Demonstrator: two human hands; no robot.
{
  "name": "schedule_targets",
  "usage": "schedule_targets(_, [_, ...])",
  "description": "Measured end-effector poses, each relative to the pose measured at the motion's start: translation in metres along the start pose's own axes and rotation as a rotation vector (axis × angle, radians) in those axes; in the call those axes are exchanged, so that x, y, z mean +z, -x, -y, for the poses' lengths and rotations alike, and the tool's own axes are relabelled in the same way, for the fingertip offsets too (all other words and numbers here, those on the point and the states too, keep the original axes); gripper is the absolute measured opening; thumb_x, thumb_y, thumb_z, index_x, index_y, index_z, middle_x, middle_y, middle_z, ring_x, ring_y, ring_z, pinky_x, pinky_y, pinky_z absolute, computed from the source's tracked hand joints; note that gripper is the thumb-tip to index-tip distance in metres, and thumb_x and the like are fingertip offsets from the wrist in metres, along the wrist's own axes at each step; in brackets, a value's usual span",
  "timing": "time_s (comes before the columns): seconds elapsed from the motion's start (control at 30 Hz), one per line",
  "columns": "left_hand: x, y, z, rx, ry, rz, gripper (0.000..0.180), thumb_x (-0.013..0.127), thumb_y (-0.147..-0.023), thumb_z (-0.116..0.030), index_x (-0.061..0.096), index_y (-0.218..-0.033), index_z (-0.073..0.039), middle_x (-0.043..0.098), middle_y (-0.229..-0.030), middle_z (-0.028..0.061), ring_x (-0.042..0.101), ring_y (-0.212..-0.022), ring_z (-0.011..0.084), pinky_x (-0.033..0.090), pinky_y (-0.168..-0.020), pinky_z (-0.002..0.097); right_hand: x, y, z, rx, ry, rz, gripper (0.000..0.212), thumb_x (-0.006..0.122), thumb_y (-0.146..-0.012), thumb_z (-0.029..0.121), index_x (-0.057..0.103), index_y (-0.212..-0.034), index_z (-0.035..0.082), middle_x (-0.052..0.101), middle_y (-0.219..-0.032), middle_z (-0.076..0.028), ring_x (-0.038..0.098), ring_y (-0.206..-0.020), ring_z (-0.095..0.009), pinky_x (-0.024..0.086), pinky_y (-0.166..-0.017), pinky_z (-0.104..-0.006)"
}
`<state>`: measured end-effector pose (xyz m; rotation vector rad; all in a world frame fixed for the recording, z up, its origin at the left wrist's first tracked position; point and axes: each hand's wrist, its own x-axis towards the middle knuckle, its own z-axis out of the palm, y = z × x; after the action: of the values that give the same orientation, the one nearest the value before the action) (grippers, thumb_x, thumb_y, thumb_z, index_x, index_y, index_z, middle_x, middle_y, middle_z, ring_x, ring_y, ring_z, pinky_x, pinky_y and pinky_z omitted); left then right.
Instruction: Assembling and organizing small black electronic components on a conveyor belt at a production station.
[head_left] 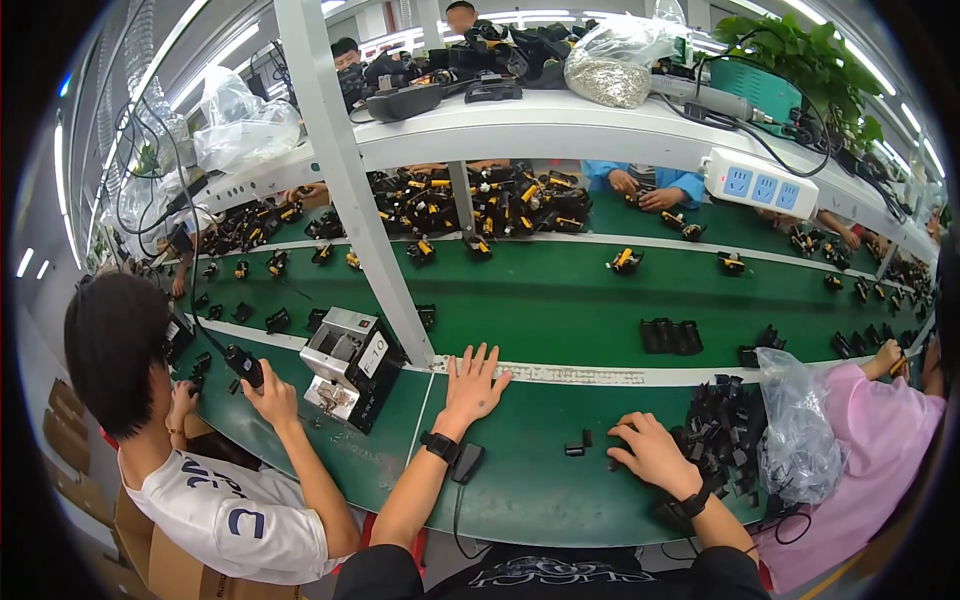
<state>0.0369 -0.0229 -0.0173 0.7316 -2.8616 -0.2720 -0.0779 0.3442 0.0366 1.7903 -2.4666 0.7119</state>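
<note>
My left hand lies flat with spread fingers across the pale rail at the front of the green conveyor belt. It holds nothing. My right hand rests low over the green worktable, its fingers apart and a little bent. A tiny dark piece shows by its fingertips. To the left of that hand are a few small black plastic parts. Just right of it spreads a heap of black plastic parts. A black box on a cable sits beside my left wrist.
A metal bench machine and a white post stand left of my left hand. Black-and-yellow assemblies dot the belt. A clear plastic bag borders the heap. Co-workers sit on both sides; the left one holds a black tool.
</note>
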Motion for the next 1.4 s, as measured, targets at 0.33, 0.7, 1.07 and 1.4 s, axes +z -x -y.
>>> schedule_targets(0.33, [0.000, 0.016, -0.003, 0.087, 0.018, 0.038, 0.074, 0.032, -0.109, -0.064, 0.034, -0.167, -0.018, 0.026, -0.174, 0.0139, 0.018, -0.161, 0.0375, 0.008, -0.129, 0.0607, 0.010, -0.004, 0.004, 0.098, -0.087, -0.094, 0.028, 0.076, -0.094, 0.027, 0.073, -0.112, 0.005, 0.061, -0.113, -0.010, 0.058, -0.107, -0.032, 0.050, -0.094, -0.0426])
schedule_targets(0.7, [-0.005, 0.037, -0.042, 0.282, 0.013, 0.106, 0.070, 0.042, -0.108, -0.059, 0.036, -0.166, -0.019, 0.023, -0.175, 0.0146, 0.015, -0.162, 0.0386, 0.007, -0.129, 0.0620, 0.012, -0.013, -0.002, 0.014, -0.132, -0.083, 0.032, 0.083, -0.088, 0.029, 0.070, -0.107, 0.006, 0.061, -0.116, -0.008, 0.058, -0.107, -0.030, 0.050, -0.093, -0.0410])
schedule_targets(1.07, [-0.005, 0.040, -0.045, 0.335, 0.079, 0.057, 0.069, 0.053, -0.104, -0.058, 0.042, -0.163, -0.023, 0.028, -0.173, 0.0132, 0.018, -0.161, 0.0401, 0.010, -0.127, 0.0668, 0.014, -0.012, -0.006, 0.038, -0.183, -0.119, 0.016, 0.080, -0.090, 0.016, 0.068, -0.095, 0.007, 0.064, -0.103, -0.008, 0.062, -0.096, -0.031, 0.052, -0.086, -0.0406])
schedule_targets(1.4, [-0.001, 0.037, -0.041, 0.352, 0.079, 0.020, 0.067, 0.054, -0.104, -0.058, 0.045, -0.161, -0.023, 0.031, -0.172, 0.0130, 0.022, -0.159, 0.0402, 0.012, -0.126, 0.0673, 0.010, -0.012, 0.000, 0.125, -0.280, -0.176, 0.014, 0.078, -0.093, 0.018, 0.072, -0.094, 0.006, 0.071, -0.089, -0.009, 0.069, -0.077, -0.031, 0.053, -0.067, -0.0395])
